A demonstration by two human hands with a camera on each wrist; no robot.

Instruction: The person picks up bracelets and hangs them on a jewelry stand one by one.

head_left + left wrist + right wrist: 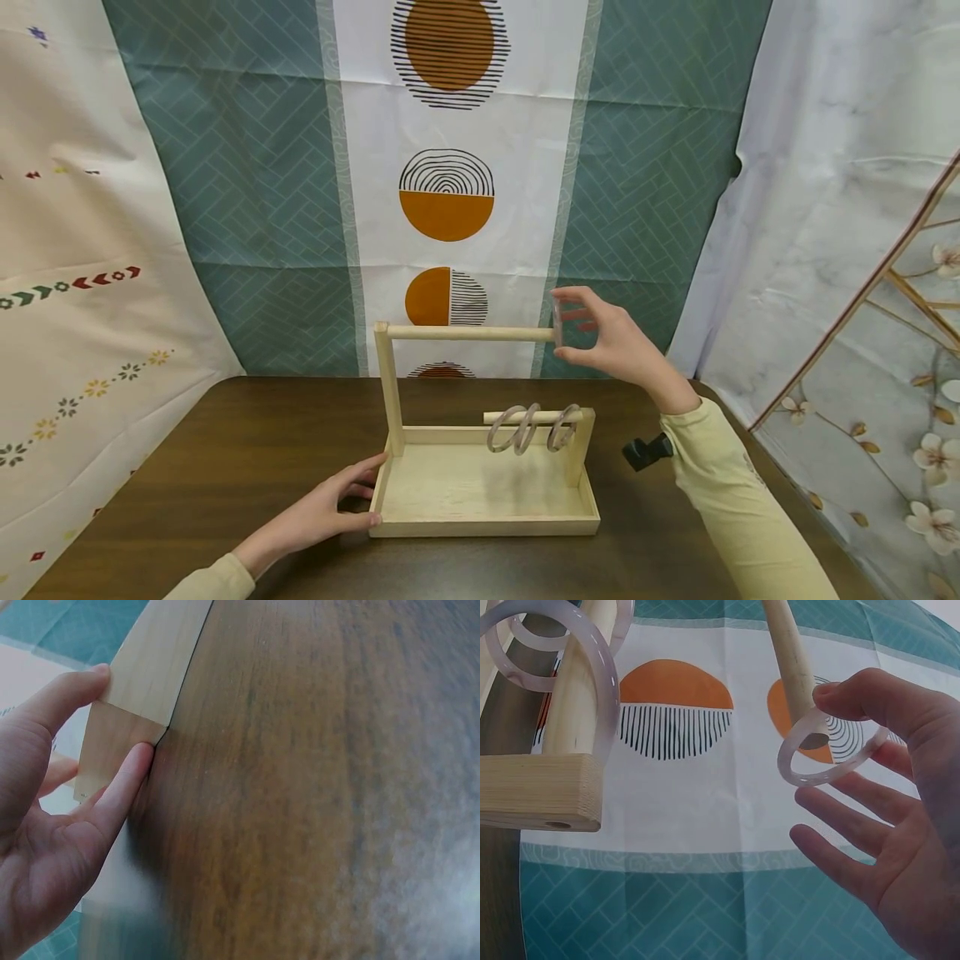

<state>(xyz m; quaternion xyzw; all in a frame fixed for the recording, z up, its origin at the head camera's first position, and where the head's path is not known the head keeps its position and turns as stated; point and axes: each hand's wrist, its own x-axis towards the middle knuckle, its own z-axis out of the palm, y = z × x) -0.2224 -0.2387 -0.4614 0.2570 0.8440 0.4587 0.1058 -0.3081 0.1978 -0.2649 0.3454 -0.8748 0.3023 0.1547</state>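
My right hand (611, 337) pinches a pale, translucent bangle (799, 761) by its rim. In the right wrist view the ring overlaps the free end of the upper dowel (791, 660), with that tip showing inside its opening. This dowel belongs to a light wooden bangle stand (483, 528) with a shallow tray base. On the lower dowel (492, 417) hang several similar bangles (522, 429). At the stand's left end, my left hand (318, 508) holds the tray side, thumb at the front corner and fingers farther back along the edge.
The stand rests on a dark brown wooden table (195, 467). Behind hangs a green and white cloth (450, 125) with orange circles. Patterned cloths flank the table left (90, 250) and right (847, 250). A black device (648, 452) sits by the right sleeve.
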